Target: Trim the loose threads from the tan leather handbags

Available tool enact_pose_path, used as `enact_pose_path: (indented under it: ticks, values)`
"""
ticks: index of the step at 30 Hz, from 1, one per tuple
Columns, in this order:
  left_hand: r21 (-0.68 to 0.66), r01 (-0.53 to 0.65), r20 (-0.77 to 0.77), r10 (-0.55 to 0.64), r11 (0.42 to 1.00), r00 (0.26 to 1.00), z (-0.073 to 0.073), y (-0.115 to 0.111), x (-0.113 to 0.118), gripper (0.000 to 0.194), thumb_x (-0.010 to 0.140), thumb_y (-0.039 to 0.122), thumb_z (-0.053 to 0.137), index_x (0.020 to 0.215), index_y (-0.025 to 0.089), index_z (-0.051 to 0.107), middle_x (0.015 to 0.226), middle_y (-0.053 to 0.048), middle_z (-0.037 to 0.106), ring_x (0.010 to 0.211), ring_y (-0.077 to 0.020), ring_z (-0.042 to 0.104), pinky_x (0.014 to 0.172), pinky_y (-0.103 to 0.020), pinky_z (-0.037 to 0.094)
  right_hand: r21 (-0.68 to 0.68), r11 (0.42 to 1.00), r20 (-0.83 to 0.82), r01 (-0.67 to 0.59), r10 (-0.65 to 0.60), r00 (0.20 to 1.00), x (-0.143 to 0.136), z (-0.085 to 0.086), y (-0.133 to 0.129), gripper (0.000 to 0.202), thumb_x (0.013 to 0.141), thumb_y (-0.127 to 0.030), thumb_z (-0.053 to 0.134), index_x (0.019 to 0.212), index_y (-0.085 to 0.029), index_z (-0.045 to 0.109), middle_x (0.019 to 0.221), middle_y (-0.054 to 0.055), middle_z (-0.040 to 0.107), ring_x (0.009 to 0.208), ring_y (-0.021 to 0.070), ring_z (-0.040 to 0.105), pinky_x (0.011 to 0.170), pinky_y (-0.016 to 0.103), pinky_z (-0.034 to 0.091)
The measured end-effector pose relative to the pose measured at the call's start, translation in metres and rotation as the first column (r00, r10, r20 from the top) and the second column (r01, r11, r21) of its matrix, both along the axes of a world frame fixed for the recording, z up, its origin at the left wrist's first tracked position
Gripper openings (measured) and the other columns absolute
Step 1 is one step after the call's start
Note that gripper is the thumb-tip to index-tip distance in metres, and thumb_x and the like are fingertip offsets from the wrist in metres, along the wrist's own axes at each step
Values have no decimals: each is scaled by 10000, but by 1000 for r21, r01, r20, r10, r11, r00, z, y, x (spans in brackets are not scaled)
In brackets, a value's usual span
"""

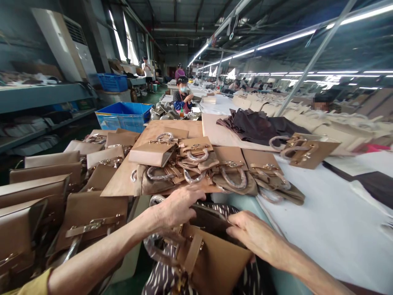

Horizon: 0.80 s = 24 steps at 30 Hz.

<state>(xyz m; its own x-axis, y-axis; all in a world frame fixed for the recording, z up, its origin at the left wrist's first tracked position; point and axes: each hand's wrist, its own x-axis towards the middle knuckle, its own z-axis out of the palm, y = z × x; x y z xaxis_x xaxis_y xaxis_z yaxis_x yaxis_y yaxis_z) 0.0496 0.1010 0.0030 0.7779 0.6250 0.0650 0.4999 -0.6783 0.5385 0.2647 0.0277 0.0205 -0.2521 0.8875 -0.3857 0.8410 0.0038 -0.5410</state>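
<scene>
A tan handbag (pixel 219 260) with wrapped handles and gold-coloured hardware lies tilted on my lap, its dark mouth open towards the table. My left hand (pixel 179 205) is at the far left side of the mouth, fingers curled; what its fingertips grip is hidden. At the right, my right hand (pixel 251 231) pinches the bag's edge between thumb and fingers. Beyond both hands, several similar handbags (pixel 229 157) are heaped on a brown board (pixel 119 180), their wrapped handles facing me.
More tan bags (pixel 92 205) stand in rows at the left. A blue crate (pixel 123 116) is behind them. Dark material (pixel 254 125) and another bag (pixel 310 149) lie on the white table (pixel 340 205) at right. A masked person (pixel 182 98) sits ahead.
</scene>
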Motion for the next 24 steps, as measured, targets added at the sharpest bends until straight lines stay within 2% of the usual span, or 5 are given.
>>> enact_pose_path:
  ticks: [3,5,10,17,24]
  values:
    - [-109,150,122,-136,983,983,2,2,8,253,713,144,581,963,174,608,1046,-28,594,932,-165,547,813,-226,411,98,994,98,-52,43,994,0,2,0,202,787,-217,446,588,-187,457,570,-25,488,536,111,505,434,183,303]
    - [-127,177,138,-159,976,977,0,0,15,187,748,173,591,931,170,631,1059,-32,593,924,-161,554,811,-220,409,144,987,157,-67,44,987,-2,4,-1,191,777,-207,473,589,-186,488,587,-20,512,571,116,494,476,207,282]
    - [-97,131,81,-123,987,989,-9,-13,30,136,839,214,526,827,179,658,942,-13,638,870,-152,581,782,-207,409,85,994,121,-63,52,991,-6,11,0,162,796,-187,471,662,-193,562,646,-5,601,618,132,536,547,223,311]
    - [-57,-37,36,39,998,999,-13,-23,38,170,835,229,528,721,182,644,821,14,640,731,-122,583,660,-192,402,87,996,82,24,-31,996,5,-9,2,151,772,-264,541,634,-206,561,663,-16,637,677,153,558,565,235,298]
    - [-16,-67,-84,65,998,994,-12,-29,46,172,805,191,515,688,184,641,855,17,654,716,-138,592,601,-218,389,104,985,-13,138,-138,990,0,-13,0,174,810,-301,510,676,-225,590,699,-32,650,690,152,551,575,235,305]
